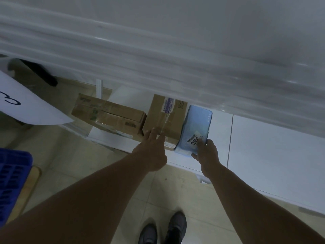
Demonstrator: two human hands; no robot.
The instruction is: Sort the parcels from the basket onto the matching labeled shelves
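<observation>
The left hand (151,152) is open. Its fingers are stretched out straight and the tips touch the near top edge of a brown box (163,118). It does not hold the box.

The right hand (207,152) grips the near end of a blue parcel (195,125). The fingers curl round the end of the parcel, next to a white label with dark numbers on it.

The blue parcel is on the low white shelf (263,147), at its front edge. It sits right beside the brown box, on the box's right side, and seems to touch it. Its far end points to the back of the shelf.

The brown box stands in the middle of the shelf, with clear tape and a small sticker on top. A long box (109,115) lies to its left, near the left end of the shelf, and its right end meets the brown box.

A higher white shelf (175,50) hangs over them and looks blurry.

A blue basket (12,173) sits on the floor (70,155) at the far left, well apart from the shelf. A white paper (26,106) with dark letters hangs over the left side. Two dark shoes (163,229) stand on the floor at the bottom.
</observation>
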